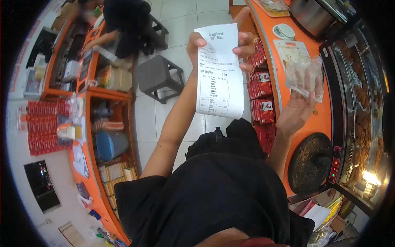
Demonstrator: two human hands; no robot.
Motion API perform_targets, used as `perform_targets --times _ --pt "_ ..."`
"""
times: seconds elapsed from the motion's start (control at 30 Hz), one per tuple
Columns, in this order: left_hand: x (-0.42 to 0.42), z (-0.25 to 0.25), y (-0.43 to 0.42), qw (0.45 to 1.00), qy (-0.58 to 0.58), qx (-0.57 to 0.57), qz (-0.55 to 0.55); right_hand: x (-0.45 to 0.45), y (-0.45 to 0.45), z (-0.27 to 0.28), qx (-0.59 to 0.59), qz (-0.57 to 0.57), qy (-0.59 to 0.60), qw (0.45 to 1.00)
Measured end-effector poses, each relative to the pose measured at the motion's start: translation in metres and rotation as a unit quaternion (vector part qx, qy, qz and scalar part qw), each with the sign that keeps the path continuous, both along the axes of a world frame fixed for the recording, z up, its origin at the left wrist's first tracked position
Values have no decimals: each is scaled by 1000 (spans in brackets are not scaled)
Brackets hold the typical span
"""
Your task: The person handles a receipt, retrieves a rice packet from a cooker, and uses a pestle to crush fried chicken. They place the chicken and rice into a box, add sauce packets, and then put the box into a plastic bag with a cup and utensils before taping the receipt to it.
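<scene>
My left hand (242, 45) is closed on a long white printed receipt (220, 78), held upright in front of me. Its thumb presses the left edge and the fingers curl round the right one. "GrabFood" is printed at the top. Over the orange counter, my right hand (297, 111) has loose clear plastic (306, 76) around its fingers, like a disposable glove. The fingers show through it, stretched out and apart. Just beyond lies a stained white cutting board (292, 51).
A round dark stone slab (308, 168) and a lit food cabinet (362, 103) stand right. A white scale (284, 31) and large metal pot (314, 14) are farther back. Red packets (261, 109) line the counter's side. A grey stool (158, 76) and another person (125, 20) are ahead.
</scene>
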State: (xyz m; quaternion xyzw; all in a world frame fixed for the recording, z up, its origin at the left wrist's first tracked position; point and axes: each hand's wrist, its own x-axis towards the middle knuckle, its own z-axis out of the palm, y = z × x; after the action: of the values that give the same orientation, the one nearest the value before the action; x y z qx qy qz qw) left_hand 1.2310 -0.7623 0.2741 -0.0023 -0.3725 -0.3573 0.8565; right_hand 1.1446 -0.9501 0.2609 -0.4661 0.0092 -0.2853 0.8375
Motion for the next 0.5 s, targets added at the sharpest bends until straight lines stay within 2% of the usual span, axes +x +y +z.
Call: perform_targets --times 0.03,0.1,0.17,0.23,0.37,0.4,0.43,0.47,0.5 --pt "21 -5 9 1000 1 4 -11 20 7 -3 -1 -6 2 1000" --pt "67 -14 21 1000 6 7 -25 64 20 -11 -11 54 -23 998" --pt "106 -22 27 999 -6 -37 -33 105 33 -13 -13 56 -25 998" --pt "154 -24 37 999 11 -34 -23 158 49 -14 -14 69 -31 997" --pt "248 -17 60 999 19 -19 20 267 76 -7 -8 92 -46 995" --pt "262 -13 68 994 72 22 80 292 83 -5 -9 105 -47 993" --pt "277 -10 82 994 68 22 79 316 92 -6 -10 104 -50 993" --pt "294 -9 100 928 -4 273 251 343 102 -9 3 142 -80 987" --pt "314 -7 106 770 -79 490 401 369 110 -13 12 176 -110 978"
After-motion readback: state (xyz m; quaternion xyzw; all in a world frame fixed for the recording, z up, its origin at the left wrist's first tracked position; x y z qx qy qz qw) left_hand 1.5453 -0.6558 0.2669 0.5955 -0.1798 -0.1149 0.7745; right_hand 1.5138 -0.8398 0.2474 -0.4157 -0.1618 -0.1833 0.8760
